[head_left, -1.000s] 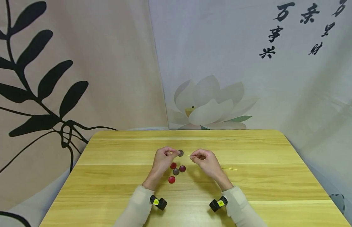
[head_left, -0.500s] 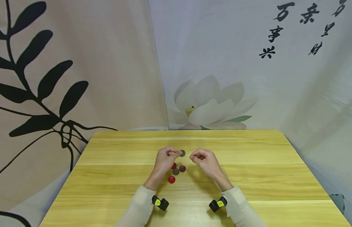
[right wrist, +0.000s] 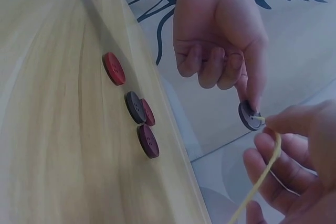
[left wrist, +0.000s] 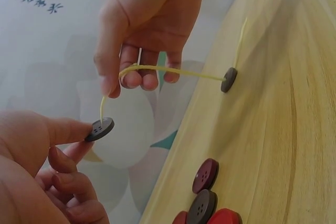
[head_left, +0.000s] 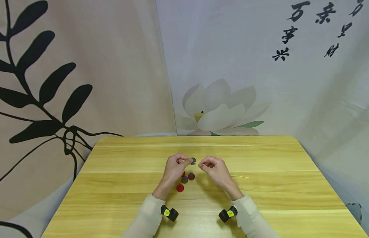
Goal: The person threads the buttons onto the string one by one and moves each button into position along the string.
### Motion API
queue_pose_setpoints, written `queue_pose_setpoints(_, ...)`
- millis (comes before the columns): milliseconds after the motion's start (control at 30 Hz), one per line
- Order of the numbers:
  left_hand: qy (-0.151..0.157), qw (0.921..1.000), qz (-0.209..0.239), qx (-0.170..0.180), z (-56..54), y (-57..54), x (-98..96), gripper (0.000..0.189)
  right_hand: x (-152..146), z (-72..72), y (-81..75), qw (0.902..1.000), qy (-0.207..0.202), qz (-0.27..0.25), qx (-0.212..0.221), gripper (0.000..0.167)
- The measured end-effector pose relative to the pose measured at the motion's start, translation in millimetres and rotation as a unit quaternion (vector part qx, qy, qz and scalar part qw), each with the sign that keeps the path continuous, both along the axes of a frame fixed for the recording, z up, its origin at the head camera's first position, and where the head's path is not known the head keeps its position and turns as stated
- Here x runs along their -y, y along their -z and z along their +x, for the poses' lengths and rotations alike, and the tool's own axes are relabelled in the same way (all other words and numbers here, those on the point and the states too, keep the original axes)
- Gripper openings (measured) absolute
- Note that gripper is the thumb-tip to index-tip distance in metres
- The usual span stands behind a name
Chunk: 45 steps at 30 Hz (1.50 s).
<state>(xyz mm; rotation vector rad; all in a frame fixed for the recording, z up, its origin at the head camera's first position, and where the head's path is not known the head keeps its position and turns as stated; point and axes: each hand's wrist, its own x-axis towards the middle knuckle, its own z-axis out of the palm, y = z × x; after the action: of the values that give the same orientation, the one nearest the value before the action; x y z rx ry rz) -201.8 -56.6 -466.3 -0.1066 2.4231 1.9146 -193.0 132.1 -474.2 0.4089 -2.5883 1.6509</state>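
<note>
My left hand (head_left: 172, 168) pinches a dark grey four-hole button (left wrist: 100, 129) by its edge between thumb and index finger. Opposite it, my right hand (head_left: 215, 170) pinches a yellow cord (left wrist: 178, 71) near its end. In both wrist views the cord's tip meets the button's face at the holes; whether it passes through cannot be told. Farther along, the cord runs through another dark button (left wrist: 229, 80) by the table, which my right hand hides in the head view. The cord's tail (head_left: 240, 176) lies right of my right wrist.
On the wooden table (head_left: 113, 198), below the hands, lie a maroon button (head_left: 191, 176), a dark grey button (head_left: 184, 179) and a red button (head_left: 180, 188). Another red button (right wrist: 148, 112) is partly covered by its neighbours in the right wrist view. A printed cloth backdrop (head_left: 128, 66) hangs behind.
My left hand has shifted slightly right with the grey button, closing the gap to the cord's end. The right hand has stayed almost still.
</note>
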Motion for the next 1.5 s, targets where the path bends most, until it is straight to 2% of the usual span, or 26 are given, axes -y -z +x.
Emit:
queue_pose_setpoints(700,0.008,1.0,0.004,0.002,0.0,2.6,-3.9,0.013,2.1,-1.3,1.3,0.9999,-0.006,0.009,-0.013,0.004)
queue_pose_setpoints(1500,0.024,0.9995,0.022,-0.001,4.6,2.3,-9.2,0.012,5.2,-0.9,7.1,0.9991,0.015,0.015,-0.037,0.006)
